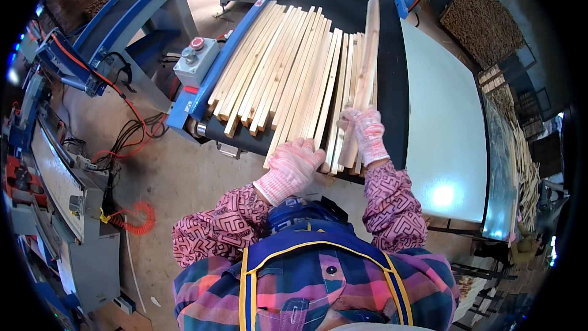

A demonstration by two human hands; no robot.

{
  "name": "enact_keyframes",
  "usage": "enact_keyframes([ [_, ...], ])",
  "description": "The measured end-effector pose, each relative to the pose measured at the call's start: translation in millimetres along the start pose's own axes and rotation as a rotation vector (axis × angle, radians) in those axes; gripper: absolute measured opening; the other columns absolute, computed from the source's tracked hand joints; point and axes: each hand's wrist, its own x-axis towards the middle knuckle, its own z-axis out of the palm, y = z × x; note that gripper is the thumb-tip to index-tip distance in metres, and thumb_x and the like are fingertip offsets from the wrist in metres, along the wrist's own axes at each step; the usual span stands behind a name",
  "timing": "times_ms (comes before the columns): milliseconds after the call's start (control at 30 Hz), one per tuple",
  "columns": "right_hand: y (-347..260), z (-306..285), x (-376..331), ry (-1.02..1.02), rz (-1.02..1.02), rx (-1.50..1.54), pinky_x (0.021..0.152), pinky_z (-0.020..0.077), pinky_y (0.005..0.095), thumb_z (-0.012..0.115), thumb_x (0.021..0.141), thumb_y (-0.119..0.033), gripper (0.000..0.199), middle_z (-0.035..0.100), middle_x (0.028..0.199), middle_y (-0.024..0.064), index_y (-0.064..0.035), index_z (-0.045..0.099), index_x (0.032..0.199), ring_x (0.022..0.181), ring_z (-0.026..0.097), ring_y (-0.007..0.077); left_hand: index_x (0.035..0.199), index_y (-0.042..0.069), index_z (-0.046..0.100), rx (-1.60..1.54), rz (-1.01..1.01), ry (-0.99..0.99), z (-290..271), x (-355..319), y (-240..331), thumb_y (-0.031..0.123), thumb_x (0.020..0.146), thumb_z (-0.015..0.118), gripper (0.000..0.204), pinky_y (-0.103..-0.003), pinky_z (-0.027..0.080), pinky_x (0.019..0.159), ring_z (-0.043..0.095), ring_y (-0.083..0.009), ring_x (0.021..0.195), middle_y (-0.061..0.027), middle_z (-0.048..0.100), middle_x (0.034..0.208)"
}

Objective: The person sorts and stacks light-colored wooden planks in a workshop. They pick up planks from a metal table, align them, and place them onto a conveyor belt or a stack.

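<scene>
Many pale wooden strips [269, 67] lie side by side on a black conveyor belt [392, 86], their near ends uneven. My right hand [365, 129], in a pinkish-white knit glove, grips the lower part of one wider wooden strip [369, 55]. That strip lies on top of the others at the right side and stretches away from me. My left hand [289, 168], in a matching glove, is curled over the near ends of the middle strips; its palm side is hidden. Both forearms wear pink and black patterned sleeves.
Left of the belt, a grey control box [196, 61] with a red button sits on the blue frame [211, 89]. A pale, shiny tabletop [444, 122] adjoins the right side. Cables [131, 125] hang at the left, and stacked wood [482, 21] stands at the back right.
</scene>
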Motion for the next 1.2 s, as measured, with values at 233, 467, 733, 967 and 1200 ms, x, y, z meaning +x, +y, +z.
enact_keyframes([
  [233, -1.4, 43.5, 64.4, -0.183, -0.593, -1.198, 0.111, 0.0382, 0.0432, 0.054, 0.092, -0.012, 0.042, 0.062, 0.129, 0.0142, -0.0137, 0.058, 0.135, 0.12, 0.058, 0.0328, 0.12, 0.014, 0.066, -0.69, 0.055, 0.672, -55.9, 22.6, -71.9, 0.021, 0.082, 0.075, 0.04, -0.037, 0.057, 0.078, 0.07, -0.0274, 0.09, -0.0103, 0.071, 0.103],
  [467, -56.7, -25.9, 36.8, -0.06, -0.205, -0.298, 0.086, 0.0574, 0.0331, 0.071, 0.089, -0.021, 0.079, 0.066, 0.111, 0.0138, -0.003, 0.026, 0.152, 0.094, 0.068, 0.0211, 0.104, 0.011, 0.07, -0.108, -0.553, 0.984, -11.1, 3.7, -241.3, 0.022, 0.08, 0.074, 0.026, -0.04, 0.053, 0.087, 0.063, -0.0289, 0.103, -0.0095, 0.068, 0.105],
  [733, 24.3, -70.5, 87.4, 0.15, -0.243, -0.685, 0.093, 0.0513, 0.0343, 0.076, 0.087, -0.026, 0.078, 0.065, 0.115, 0.0159, 0.0008, 0.035, 0.147, 0.103, 0.064, 0.0262, 0.107, 0.011, 0.071, -1.035, -0.825, 0.412, 40.8, -24.1, -164.0, 0.039, 0.091, 0.064, 0.034, -0.037, 0.054, 0.08, 0.068, -0.0308, 0.089, -0.015, 0.071, 0.094],
  [967, -11.5, -60.5, 102.3, 0.018, -0.047, -0.382, 0.087, 0.0555, 0.0287, 0.075, 0.086, -0.013, 0.074, 0.065, 0.116, 0.0133, -0.0014, 0.035, 0.147, 0.099, 0.066, 0.0197, 0.106, 0.009, 0.071, -0.56, -0.465, 0.104, 5.6, 25.5, -88.7, 0.033, 0.083, 0.073, 0.033, -0.037, 0.054, 0.085, 0.069, -0.0264, 0.095, -0.013, 0.071, 0.1],
  [1200, -5.6, -71.9, 100.8, 0.021, -0.053, -0.284, 0.091, 0.0555, 0.0293, 0.072, 0.089, -0.011, 0.071, 0.059, 0.127, 0.0134, -0.0021, 0.034, 0.148, 0.11, 0.062, 0.0206, 0.125, 0.007, 0.062, -0.046, -1.0, 0.823, -2.4, 28.2, -265.4, 0.033, 0.085, 0.069, 0.049, -0.042, 0.051, 0.091, 0.061, -0.0352, 0.107, -0.0164, 0.063, 0.119],
])
